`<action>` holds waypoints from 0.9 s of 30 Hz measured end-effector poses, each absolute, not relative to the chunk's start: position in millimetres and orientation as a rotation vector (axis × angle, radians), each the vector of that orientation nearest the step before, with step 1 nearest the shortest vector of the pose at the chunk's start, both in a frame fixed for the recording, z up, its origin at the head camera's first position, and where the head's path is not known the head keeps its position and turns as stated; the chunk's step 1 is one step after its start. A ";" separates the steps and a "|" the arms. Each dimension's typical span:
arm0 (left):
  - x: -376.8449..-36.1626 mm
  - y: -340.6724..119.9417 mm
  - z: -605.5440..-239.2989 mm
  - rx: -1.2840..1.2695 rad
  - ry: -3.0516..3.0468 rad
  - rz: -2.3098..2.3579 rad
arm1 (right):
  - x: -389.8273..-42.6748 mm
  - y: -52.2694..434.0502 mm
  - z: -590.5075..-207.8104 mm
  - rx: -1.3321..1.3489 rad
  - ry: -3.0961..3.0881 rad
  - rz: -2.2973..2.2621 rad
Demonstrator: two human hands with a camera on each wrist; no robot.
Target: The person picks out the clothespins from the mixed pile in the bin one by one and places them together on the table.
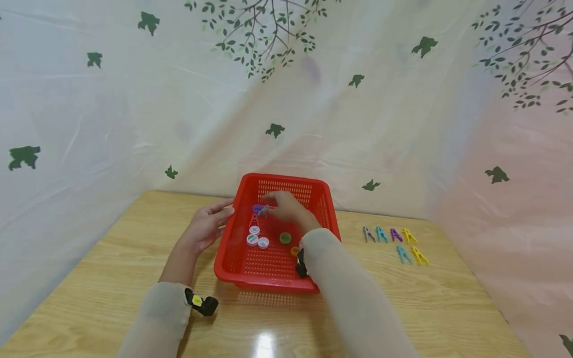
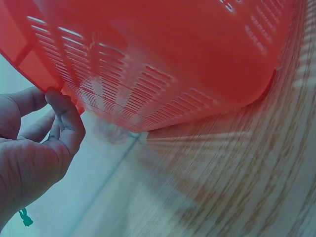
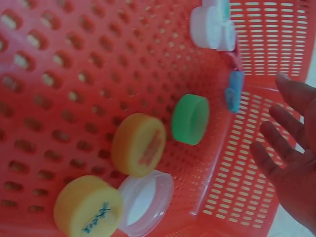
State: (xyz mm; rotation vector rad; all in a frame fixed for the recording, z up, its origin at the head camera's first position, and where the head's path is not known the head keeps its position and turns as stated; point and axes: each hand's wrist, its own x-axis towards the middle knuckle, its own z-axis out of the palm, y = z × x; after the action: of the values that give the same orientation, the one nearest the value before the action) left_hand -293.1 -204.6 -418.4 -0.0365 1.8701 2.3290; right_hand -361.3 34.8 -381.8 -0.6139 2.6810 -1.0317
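A red plastic basket point(image 1: 273, 284) stands on the wooden table. My left hand point(image 1: 207, 226) pinches its left rim between thumb and fingers, as the left wrist view also shows. Inside the basket reaches my right hand point(image 1: 286, 206), fingers spread and holding nothing in the right wrist view. Closest to it lies a blue clothespin point(image 3: 234, 91), apart from the fingers. A red clothespin point(image 1: 254, 219) and a purple item point(image 1: 257, 208) lie nearby. Several white bottle caps point(image 1: 252, 240), a green cap point(image 3: 190, 119) and an orange cap point(image 3: 138, 145) rest on the basket floor.
On the table right of the basket lie several clothespins in two rows, among them a grey one point(image 1: 369, 233), a purple one point(image 1: 396, 234) and a yellow one point(image 1: 419, 255). A leaf-patterned curtain point(image 1: 286, 149) hangs behind the table.
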 end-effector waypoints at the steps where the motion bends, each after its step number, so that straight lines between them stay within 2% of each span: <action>1: -293.3 -205.0 -418.5 -0.032 1.876 2.325 | -361.6 34.5 -383.0 -0.615 2.670 -1.025; 27: -292.0 -205.6 -415.0 -0.042 1.846 2.336 | -370.2 29.5 -402.6 -0.721 2.535 -0.747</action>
State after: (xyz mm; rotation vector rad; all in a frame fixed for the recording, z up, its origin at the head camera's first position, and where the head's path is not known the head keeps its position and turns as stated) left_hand -292.0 -205.6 -415.0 -0.0423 1.8461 2.3362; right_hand -370.2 29.5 -402.6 -0.7208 2.5355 -0.7469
